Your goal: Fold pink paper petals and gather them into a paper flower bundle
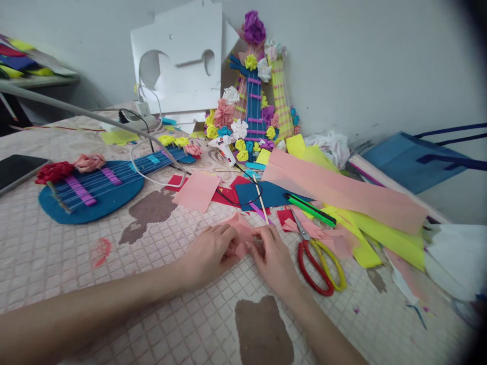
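Between my two hands is a piece of pink crepe paper [239, 223], partly folded and partly covered by fingers. My left hand [213, 251] is closed on its left side, fingers curled inward. On its right side my right hand [274, 256] pinches the paper between thumb and fingers. Just beyond lie a flat pink paper square [197, 190] and a thin wooden stick [261, 199]. Scissors with one red and one yellow handle [316, 266] rest beside my right hand, blades pointing away. A green utility knife [312, 209] lies past them.
A blue paper guitar [95, 192] with paper flowers lies at left, near a dark phone [19, 170]. A white glue gun [223, 149] sits behind the coloured paper strips [342, 190]. Decorated paper guitars [255, 109] lean on the wall. A pale cable [91, 114] crosses the left.
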{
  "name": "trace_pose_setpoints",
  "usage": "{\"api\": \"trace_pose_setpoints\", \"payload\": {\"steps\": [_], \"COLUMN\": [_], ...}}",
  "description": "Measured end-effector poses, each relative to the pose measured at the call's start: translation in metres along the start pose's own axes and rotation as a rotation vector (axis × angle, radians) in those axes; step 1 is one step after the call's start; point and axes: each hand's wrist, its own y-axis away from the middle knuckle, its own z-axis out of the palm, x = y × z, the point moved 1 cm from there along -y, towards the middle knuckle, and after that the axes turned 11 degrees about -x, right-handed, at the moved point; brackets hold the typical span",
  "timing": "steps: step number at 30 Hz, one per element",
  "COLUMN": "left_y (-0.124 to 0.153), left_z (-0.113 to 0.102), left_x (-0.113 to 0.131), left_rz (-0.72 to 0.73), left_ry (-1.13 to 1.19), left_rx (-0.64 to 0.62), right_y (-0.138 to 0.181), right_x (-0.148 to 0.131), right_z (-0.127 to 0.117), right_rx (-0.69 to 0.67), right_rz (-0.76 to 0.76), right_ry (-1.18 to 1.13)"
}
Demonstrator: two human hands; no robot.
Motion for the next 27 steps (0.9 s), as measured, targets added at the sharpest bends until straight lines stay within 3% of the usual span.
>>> {"api": "trace_pose_setpoints", "payload": {"steps": [5,14,22,27], "left_y": [0.000,0.001,0.001,0.007], "left_z": [-0.002,-0.007,-0.008,-0.010], "left_x": [0.001,0.001,-0.003,0.009], "left_rz": [0.006,0.008,0.051,0.180], "left_ry": [0.018,0.082,0.140,0.046], "left_rx": [0.013,-0.012,0.008,0.059], "right_y": [0.000,0.000,-0.003,-0.006], "right_x": [-0.004,-0.004,0.006,0.012], "right_z": [0.003,0.004,-0.005,-0.009], "right_rx": [-0.045,-0.002,0.093,0.139], "right_rz": [0.018,0.024,0.005,0.011], "right_ry": [0.072,0.017,-0.245,-0.338]}}
